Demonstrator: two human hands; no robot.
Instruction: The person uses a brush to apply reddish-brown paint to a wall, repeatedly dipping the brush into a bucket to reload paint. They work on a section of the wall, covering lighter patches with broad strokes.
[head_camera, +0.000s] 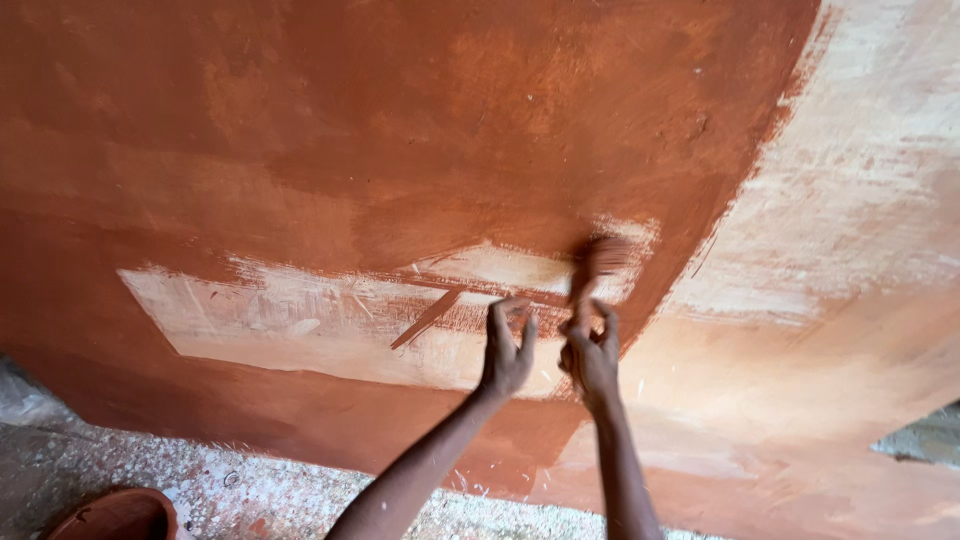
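Currently the right hand (592, 355) grips the handle of a brush (596, 268), fingers closed around it. The brush stands with its long axis nearly upright, leaning slightly right; its head lies directly above the fingers and presses against the wall (300, 120). The head is blurred, so its bristles cannot be made out. The left hand (506, 350) is raised just beside the right, on its left, fingers half spread and curled, holding nothing; whether its fingertips touch the wall cannot be told. The right hand is the nearer one to the brush head.

The brush head sits at the right end of a pale unpainted patch (300, 325), which runs leftward through the red-brown coat. A larger pale area (860, 180) lies to the right. A reddish bowl (120, 515) is cut off at the lower left edge, standing on speckled ground (250, 490).
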